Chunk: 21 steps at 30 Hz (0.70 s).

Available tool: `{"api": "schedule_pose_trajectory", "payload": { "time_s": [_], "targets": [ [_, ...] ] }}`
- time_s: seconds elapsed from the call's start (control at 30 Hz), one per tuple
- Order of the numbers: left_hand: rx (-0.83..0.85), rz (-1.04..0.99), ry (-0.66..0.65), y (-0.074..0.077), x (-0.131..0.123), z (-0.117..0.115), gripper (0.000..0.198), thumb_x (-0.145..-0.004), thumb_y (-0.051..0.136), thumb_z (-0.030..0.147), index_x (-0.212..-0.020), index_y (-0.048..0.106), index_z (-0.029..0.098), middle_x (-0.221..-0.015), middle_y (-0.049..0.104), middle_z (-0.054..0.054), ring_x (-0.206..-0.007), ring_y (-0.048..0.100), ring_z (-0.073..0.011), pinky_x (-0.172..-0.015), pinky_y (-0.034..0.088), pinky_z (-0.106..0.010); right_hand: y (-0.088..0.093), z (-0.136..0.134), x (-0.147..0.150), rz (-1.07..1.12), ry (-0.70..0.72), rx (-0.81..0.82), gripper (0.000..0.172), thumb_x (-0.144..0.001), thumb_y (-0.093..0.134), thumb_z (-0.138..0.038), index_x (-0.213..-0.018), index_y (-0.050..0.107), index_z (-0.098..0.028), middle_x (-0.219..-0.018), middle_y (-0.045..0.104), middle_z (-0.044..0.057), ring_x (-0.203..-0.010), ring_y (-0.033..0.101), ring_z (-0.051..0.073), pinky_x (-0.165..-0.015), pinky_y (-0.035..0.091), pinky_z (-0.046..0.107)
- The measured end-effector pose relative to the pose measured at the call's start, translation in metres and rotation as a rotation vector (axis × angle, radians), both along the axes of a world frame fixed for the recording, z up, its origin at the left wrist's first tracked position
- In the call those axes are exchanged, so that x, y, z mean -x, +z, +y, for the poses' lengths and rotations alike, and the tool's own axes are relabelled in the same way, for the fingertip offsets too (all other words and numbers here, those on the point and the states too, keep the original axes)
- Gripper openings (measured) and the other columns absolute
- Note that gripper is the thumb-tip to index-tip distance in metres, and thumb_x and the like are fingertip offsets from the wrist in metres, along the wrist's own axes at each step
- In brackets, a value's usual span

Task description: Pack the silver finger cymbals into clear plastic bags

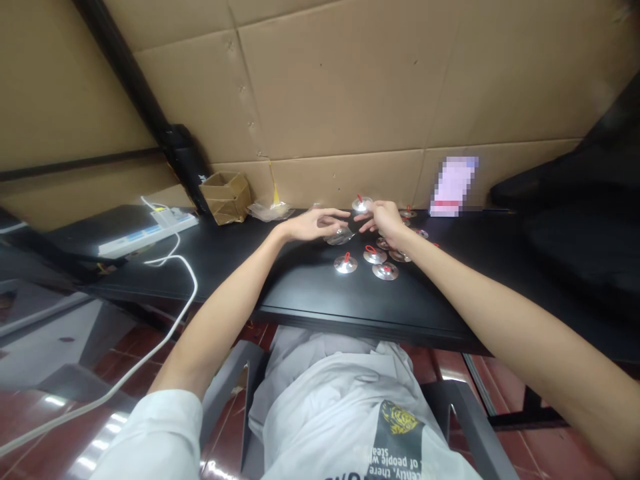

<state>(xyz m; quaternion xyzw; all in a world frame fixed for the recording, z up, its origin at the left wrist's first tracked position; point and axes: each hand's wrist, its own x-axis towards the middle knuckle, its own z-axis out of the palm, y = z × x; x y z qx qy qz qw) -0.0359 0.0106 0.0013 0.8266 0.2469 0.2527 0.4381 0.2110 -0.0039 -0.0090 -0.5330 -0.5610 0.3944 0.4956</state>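
My left hand (315, 225) is stretched out over the black table with its fingers apart, above a shiny round piece (339, 236) that seems to be in clear plastic. My right hand (387, 219) faces it, fingers loosely bent and apart. A silver finger cymbal (361, 204) with a red loop is right beside the right fingertips; whether they touch it I cannot tell. Nearer to me lie a finger cymbal (345, 263), another cymbal (375, 255) and a third cymbal (385, 271), all with red cords. Several more are partly hidden under my right hand and wrist.
A small open cardboard box (225, 198) and clear plastic bags (270, 210) stand at the back left. Farther left is a white power strip (149, 235) with a white cable (187, 293). A blurred-out phone-like panel (454, 187) leans on the cardboard wall (340, 87). A dark bulky thing (585, 200) occupies the right.
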Motion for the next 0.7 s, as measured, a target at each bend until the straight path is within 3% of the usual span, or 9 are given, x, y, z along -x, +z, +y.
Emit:
{"api": "schedule_pose_trajectory", "payload": {
  "time_s": [0.1, 0.23, 0.43, 0.53, 0.7],
  "targets": [
    [-0.067, 0.001, 0.025, -0.001, 0.0, 0.003, 0.063, -0.101, 0.059, 0.072, -0.131, 0.077, 0.019, -0.136, 0.076, -0.018, -0.13, 0.071, -0.0297, -0.11, 0.054, -0.044, 0.002, -0.003, 0.0, 0.023, -0.002, 0.034, 0.026, -0.116, 0.046, -0.029, -0.093, 0.053, -0.02, -0.096, 0.083, 0.015, -0.052, 0.069, 0.013, -0.044, 0.036, 0.021],
    [-0.292, 0.275, -0.006, -0.007, 0.003, 0.011, 0.046, -0.093, 0.075, 0.058, -0.122, 0.081, 0.024, -0.133, 0.077, -0.011, -0.122, 0.07, -0.0265, -0.105, 0.053, -0.038, 0.002, -0.005, 0.0, -0.001, -0.008, 0.03, 0.025, -0.116, 0.048, -0.034, -0.094, 0.051, -0.021, -0.09, 0.083, 0.014, -0.05, 0.069, 0.014, -0.042, 0.035, 0.022],
    [-0.526, 0.516, 0.261, -0.009, -0.001, 0.006, 0.062, -0.082, 0.079, 0.068, -0.129, 0.079, 0.026, -0.118, 0.072, -0.011, -0.095, 0.068, -0.0247, -0.087, 0.05, -0.035, 0.006, -0.008, 0.003, -0.006, 0.007, -0.027, 0.026, -0.115, 0.043, -0.03, -0.092, 0.05, -0.022, -0.086, 0.083, 0.014, -0.041, 0.059, 0.012, -0.039, 0.027, 0.024],
    [-0.59, 0.573, 0.372, -0.011, -0.003, 0.006, 0.067, -0.08, 0.078, 0.075, -0.128, 0.078, 0.027, -0.108, 0.071, -0.01, -0.095, 0.068, -0.0274, -0.085, 0.048, -0.036, 0.007, -0.011, 0.006, -0.065, 0.108, 0.013, 0.026, -0.113, 0.048, -0.026, -0.087, 0.053, -0.021, -0.077, 0.081, 0.013, -0.038, 0.055, 0.012, -0.038, 0.025, 0.025],
    [-0.569, 0.546, 0.436, -0.02, -0.005, 0.014, 0.059, -0.078, 0.081, 0.073, -0.111, 0.077, 0.024, -0.1, 0.07, -0.009, -0.094, 0.068, -0.0289, -0.083, 0.049, -0.037, -0.001, -0.013, 0.008, -0.229, 0.259, 0.087, 0.031, -0.109, 0.055, -0.023, -0.078, 0.056, -0.02, -0.058, 0.072, 0.008, -0.036, 0.051, 0.013, -0.038, 0.025, 0.025]
  ]
}}
